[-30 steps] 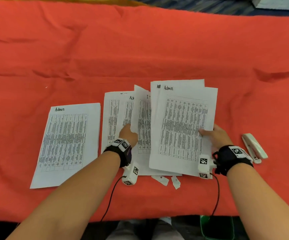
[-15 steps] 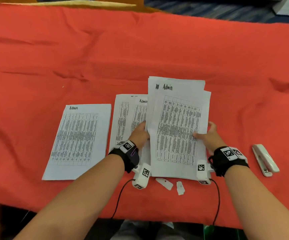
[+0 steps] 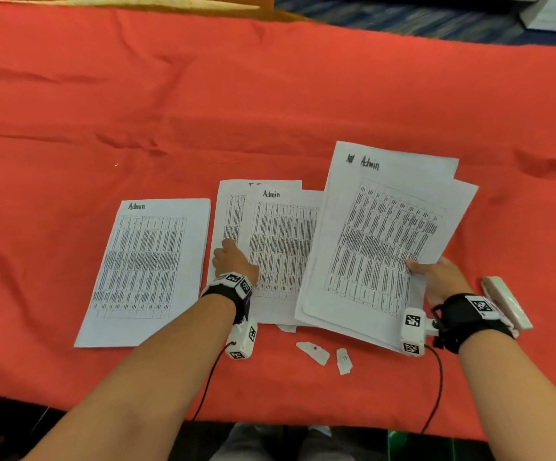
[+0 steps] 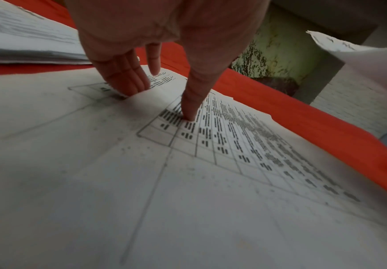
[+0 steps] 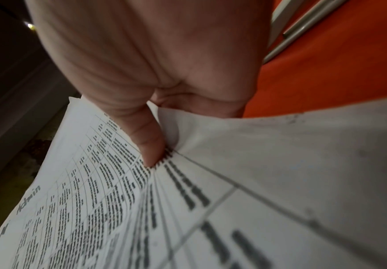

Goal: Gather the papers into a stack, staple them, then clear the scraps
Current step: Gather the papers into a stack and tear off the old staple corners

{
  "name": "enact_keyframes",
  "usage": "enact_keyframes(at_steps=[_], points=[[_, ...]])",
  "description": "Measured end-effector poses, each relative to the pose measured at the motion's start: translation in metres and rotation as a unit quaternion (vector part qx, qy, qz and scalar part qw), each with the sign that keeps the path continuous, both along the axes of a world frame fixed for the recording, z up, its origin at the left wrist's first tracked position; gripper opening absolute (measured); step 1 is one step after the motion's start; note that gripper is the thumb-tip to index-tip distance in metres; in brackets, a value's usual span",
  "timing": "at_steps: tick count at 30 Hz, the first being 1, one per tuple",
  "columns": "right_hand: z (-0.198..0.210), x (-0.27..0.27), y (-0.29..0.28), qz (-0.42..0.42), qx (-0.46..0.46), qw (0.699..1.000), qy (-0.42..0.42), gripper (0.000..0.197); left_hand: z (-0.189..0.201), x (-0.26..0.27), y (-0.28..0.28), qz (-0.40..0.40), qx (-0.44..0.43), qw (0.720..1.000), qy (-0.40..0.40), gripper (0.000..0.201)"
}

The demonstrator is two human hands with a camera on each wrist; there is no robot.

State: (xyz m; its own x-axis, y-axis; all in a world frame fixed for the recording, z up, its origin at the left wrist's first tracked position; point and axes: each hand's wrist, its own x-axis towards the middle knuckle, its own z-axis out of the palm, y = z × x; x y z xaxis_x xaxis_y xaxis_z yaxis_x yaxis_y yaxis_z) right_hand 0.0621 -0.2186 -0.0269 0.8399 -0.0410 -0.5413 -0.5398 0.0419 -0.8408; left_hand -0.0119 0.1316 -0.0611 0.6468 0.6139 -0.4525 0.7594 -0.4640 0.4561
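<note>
Fingers (image 3: 228, 247) of the left hand (image 3: 233, 261) lie straight on the two sheets in the middle (image 3: 280, 247), seen from the head view. The right hand (image 3: 441, 277) pinches a bunch of papers (image 3: 383, 241) at their right edge, thumb on top. This bunch is tilted and covers the right side of the middle sheets. One more sheet (image 3: 143, 267) lies flat by itself to the left, just beside them. All lie on the red cloth (image 3: 270, 94) over the table. Two little paper scraps (image 3: 313, 352) sit on the cloth near the front edge, between the two arms. A white stapler (image 3: 506, 302) lies just behind the right wrist, and the wrist band hides part of it.

From the left wrist, the left hand (image 4: 164, 27) points down. Its thumb (image 4: 192, 102) presses on the top printed sheet (image 4: 187, 172), and the other fingers (image 4: 128, 76) are slipped under that sheet's edge, on the sheet below. The far sheet (image 4: 26, 36) shows at the top left. The held bunch (image 4: 372, 72) rises at the right.

From the right wrist, the right hand (image 5: 153, 54) grips the papers (image 5: 141, 200). The thumb (image 5: 148, 142) presses on the print, and the paper wrinkles there. The other fingers are hidden under the paper. Red cloth (image 5: 326, 63) shows behind.
</note>
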Motion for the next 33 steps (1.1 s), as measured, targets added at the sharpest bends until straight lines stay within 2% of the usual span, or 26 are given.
enact_keyframes(at_steps=[2,6,15,21,24,28,30,31,33], points=[[0.001,-0.001,0.001,0.0,0.001,1.0,0.001,0.033,-0.001,0.001,0.002,-0.004,-0.015,1.0,-0.022,0.072],[-0.003,-0.002,0.003,-0.009,0.007,1.0,0.013,0.036,0.006,-0.004,0.008,-0.009,-0.036,0.997,-0.068,0.038],[-0.002,-0.005,0.014,-0.019,0.018,0.999,0.032,0.044,0.023,-0.008,0.022,0.011,0.019,0.992,-0.123,0.017],[0.001,-0.003,0.035,0.009,0.039,0.998,0.039,0.043,0.039,-0.006,0.003,0.001,-0.118,0.97,-0.214,0.017],[0.002,-0.002,0.042,0.014,0.053,0.998,0.035,0.045,0.044,-0.006,-0.012,0.027,-0.209,0.954,-0.212,0.014],[0.005,-0.002,0.044,0.016,0.072,0.997,0.018,0.062,0.044,-0.008,-0.03,0.022,-0.275,0.94,-0.202,0.015],[0.006,-0.001,0.041,0.03,0.066,0.997,0.012,0.078,0.043,-0.008,-0.036,0.01,-0.29,0.937,-0.195,0.016],[0.009,-0.001,0.042,0.042,0.059,0.997,0.009,0.077,0.041,-0.008,-0.038,0.005,-0.302,0.933,-0.194,0.017],[0.011,-0.001,0.041,0.058,0.028,0.998,0.006,0.054,0.039,-0.009,-0.04,-0.005,-0.328,0.925,-0.19,0.019]])
